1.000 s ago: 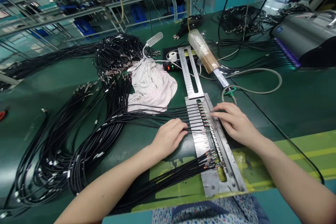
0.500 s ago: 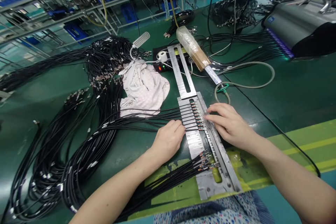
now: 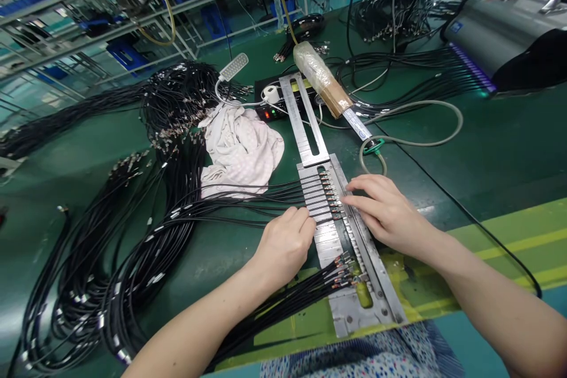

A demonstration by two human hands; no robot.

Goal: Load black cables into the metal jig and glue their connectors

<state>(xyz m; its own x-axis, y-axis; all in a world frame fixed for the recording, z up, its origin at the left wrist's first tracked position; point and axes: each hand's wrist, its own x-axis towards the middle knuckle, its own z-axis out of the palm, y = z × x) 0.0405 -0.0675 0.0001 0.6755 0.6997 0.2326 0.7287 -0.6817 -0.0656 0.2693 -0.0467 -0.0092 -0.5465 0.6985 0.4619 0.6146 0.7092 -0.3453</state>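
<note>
A slotted metal jig (image 3: 326, 239) lies lengthwise in front of me, and several black cables (image 3: 283, 191) run into its slots from the left. Their small metal connectors (image 3: 328, 189) line up along its middle rail. My left hand (image 3: 283, 245) is closed at the jig's left edge, fingers curled on the lowest black cable in the row; the fingertips are partly hidden. On the other side, my right hand (image 3: 387, 207) has its fingers apart, with the fingertips at the rail beside the connectors. A loose bundle of black cables (image 3: 305, 292) rests its connector ends across the jig's near part.
Large bundles of black cable (image 3: 146, 260) cover the left side. A crumpled white cloth (image 3: 241, 147) lies beyond my left hand, near a small lamp (image 3: 234, 67). Behind the jig is a wrapped tool (image 3: 325, 82) with a hose; a grey machine (image 3: 509, 41) stands at far right.
My left hand has shifted slightly toward the jig, its fingers more curled at the lowest cable. My right hand stays nearly in place. The view has moved a little.
</note>
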